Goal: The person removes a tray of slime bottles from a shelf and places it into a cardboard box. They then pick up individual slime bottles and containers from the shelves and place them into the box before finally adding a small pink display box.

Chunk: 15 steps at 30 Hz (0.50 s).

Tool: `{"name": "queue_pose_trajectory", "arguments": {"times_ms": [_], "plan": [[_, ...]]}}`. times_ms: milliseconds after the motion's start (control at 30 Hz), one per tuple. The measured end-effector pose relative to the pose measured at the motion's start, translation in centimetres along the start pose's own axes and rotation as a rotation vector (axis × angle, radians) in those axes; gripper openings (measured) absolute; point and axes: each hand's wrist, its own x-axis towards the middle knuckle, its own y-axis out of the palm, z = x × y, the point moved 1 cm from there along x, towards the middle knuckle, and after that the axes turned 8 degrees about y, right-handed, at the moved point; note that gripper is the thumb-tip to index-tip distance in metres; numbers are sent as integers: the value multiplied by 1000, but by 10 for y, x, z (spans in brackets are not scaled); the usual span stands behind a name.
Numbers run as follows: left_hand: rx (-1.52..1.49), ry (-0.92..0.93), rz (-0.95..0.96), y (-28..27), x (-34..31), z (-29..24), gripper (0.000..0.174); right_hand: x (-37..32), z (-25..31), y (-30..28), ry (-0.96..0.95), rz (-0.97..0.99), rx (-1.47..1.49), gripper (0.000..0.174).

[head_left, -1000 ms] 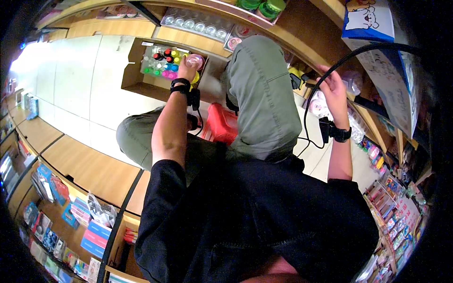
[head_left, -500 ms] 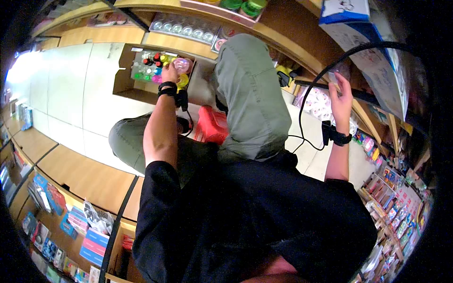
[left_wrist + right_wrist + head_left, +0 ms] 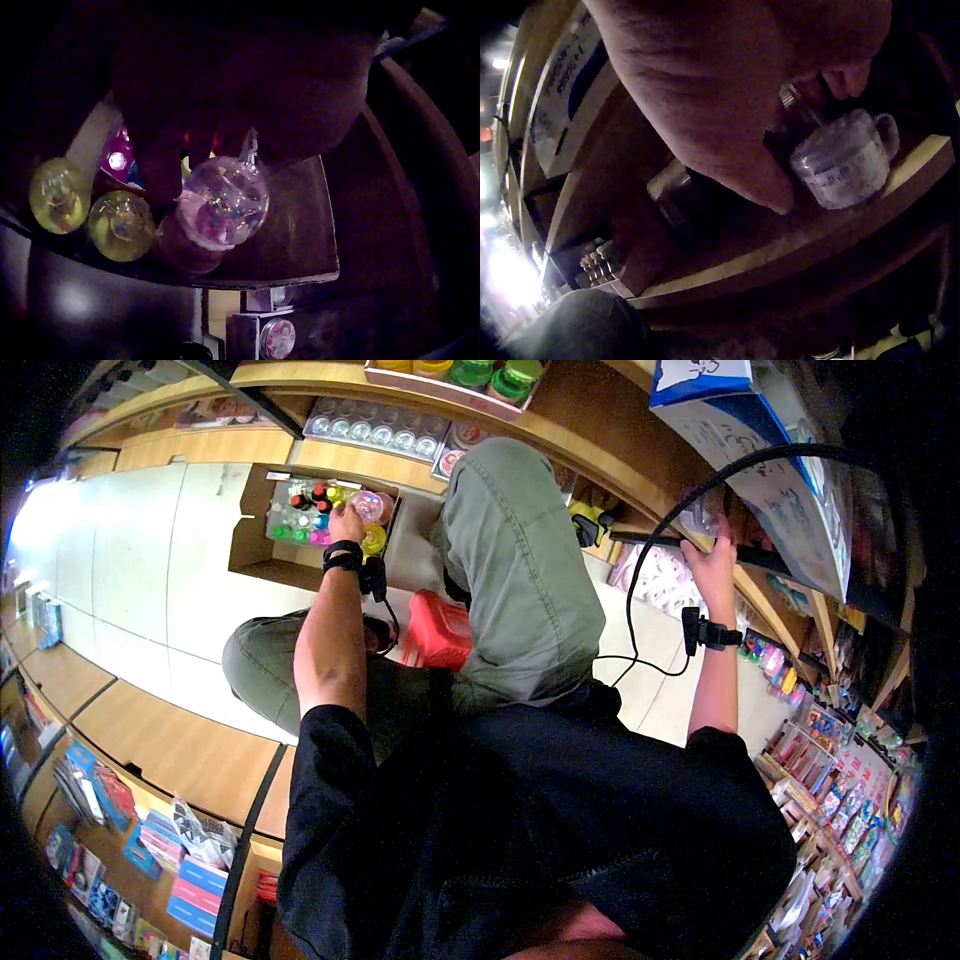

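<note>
My left hand point(image 3: 347, 525) reaches into a cardboard box point(image 3: 255, 510) of small coloured bottles. Its fingers lie right beside a clear pink glitter ball point(image 3: 225, 201). The hand is very dark in the left wrist view, so I cannot tell whether it grips the ball. Two yellow glitter balls, one nearer point(image 3: 121, 226), sit along the box's edge, and part of another pink ball point(image 3: 189, 253) shows below the clear one. At the shelf on the right, my right hand point(image 3: 713, 570) has thumb and fingers spread beside a small clear mug point(image 3: 847, 163) on the shelf's edge.
A black cable point(image 3: 640, 575) arcs past the right hand. Overhanging the shelf is a blue-and-white carton point(image 3: 770, 470). A red plastic object point(image 3: 438, 630) stands between the legs. Clear jars point(image 3: 375, 430) line a low shelf, with green-lidded tubs point(image 3: 495, 378) above.
My right hand has moved from a raised position down onto the shelf beside the clear mug. The left hand has shifted slightly left from the pink ball, which stays in the box. The head view has shifted.
</note>
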Motion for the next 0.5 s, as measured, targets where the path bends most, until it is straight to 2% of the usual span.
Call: {"name": "queue_pose_trajectory", "arguments": {"times_ms": [67, 200, 267, 300, 400, 500], "plan": [[-123, -68, -16, -4, -13, -13, 39, 7, 1, 8, 14, 43, -10, 74], [-193, -64, 47, -9, -35, -34, 33, 21, -13, 19, 14, 83, -104, 78], [-285, -198, 41, -8, -45, -47, 23, 31, -30, 28, 61, 117, -75, 82], [-320, -196, 45, -9, -46, -48, 19, 34, -34, 31, 115, 123, -148, 83], [-264, -169, 126, -9, -44, -49, 24, 39, -40, 35, 178, 159, -218, 90], [-245, -211, 189, -7, -38, -49, 27, 42, -40, 38, 150, 59, -229, 81]]}}
